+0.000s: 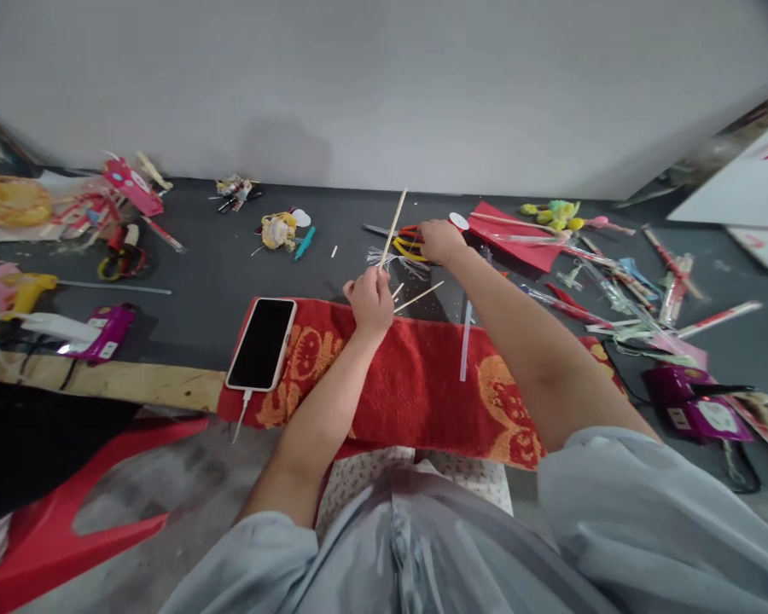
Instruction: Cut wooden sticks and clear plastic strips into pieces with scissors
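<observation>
My left hand (371, 300) is closed around a thin wooden stick (395, 222), which points up and away over the table. Farther forward, the fingers of my right hand (445, 242) close on the handles of scissors (410, 246) with orange and yellow grips; their metal blade points left. White threads (398, 258) lie between the hands. Another thin stick (421, 296) and short cut bits rest near my left hand. A translucent glue stick (465, 341) lies across the edge of the red towel (416, 384), below my right forearm.
A phone (262, 344) with a cable lies on the towel's left end. At left are a yellow glue gun (31, 292) and a purple box (107, 331). A teal marker (305, 243) lies farther back. Red paper (512, 234), wrapped sticks and another purple box (691, 401) cover the right side.
</observation>
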Demonstrator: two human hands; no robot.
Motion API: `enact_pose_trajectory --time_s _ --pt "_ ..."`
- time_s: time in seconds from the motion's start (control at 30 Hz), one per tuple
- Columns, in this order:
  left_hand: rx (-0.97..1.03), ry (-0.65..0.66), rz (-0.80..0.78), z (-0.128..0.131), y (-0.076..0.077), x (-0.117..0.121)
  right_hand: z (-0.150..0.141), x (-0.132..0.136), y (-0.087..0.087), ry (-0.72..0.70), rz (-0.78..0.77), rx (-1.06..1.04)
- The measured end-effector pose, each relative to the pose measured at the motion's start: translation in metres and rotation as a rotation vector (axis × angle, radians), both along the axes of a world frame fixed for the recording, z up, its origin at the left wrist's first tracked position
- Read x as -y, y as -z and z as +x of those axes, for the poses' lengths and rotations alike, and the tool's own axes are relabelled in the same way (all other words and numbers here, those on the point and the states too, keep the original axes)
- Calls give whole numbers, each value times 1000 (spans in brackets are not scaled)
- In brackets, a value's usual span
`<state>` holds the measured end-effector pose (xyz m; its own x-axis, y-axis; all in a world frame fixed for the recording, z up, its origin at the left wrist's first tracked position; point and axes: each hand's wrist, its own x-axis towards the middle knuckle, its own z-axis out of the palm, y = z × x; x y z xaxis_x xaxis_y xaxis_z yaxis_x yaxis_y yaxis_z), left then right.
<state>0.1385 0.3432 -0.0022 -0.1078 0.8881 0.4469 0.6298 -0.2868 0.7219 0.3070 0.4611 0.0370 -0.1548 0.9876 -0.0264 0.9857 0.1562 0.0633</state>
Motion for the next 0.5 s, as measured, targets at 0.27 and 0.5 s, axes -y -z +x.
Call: enact_pose_trajectory --time_s 0.27,0.5 --pt "46 22 1 3 -1 2 -7 -24 1 -6 -98 131" --pt "51 41 -25 4 -2 3 1 -25 -12 7 16 -2"
